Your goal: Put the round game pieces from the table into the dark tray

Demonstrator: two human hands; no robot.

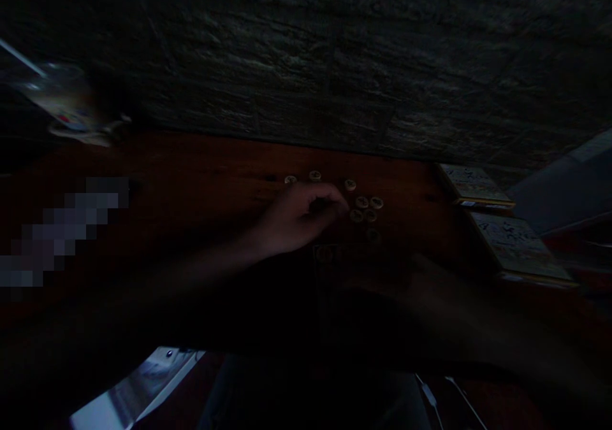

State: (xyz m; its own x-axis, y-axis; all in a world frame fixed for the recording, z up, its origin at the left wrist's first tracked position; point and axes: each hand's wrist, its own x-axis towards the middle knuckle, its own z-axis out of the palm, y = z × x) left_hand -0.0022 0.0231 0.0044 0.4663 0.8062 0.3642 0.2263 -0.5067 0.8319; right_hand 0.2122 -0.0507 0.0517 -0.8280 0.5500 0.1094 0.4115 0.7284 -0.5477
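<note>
My left hand [303, 216] is over the middle of the wooden table [201, 181], its fingers curled round towards the thumb. Whatever sits between the fingertips, if anything, cannot be made out. Right beside those fingertips lie several round pieces [362, 202] with dark markings, like Chinese chess pieces. Two more pieces [314, 175] rest just behind the hand. Deep in shadow, my right hand [406, 277] is low over the near side of the table, and its fingers are hidden in the dark. Close to it is a dark flat shape [319, 290] with a round piece [325, 253] at its far end.
Two flat printed boxes [519, 242] lie at the right. A clear drink cup [67, 102] with a straw stands at the back left. A stone wall [306, 67] runs along the table's far edge. White cables [430, 398] hang below the near edge.
</note>
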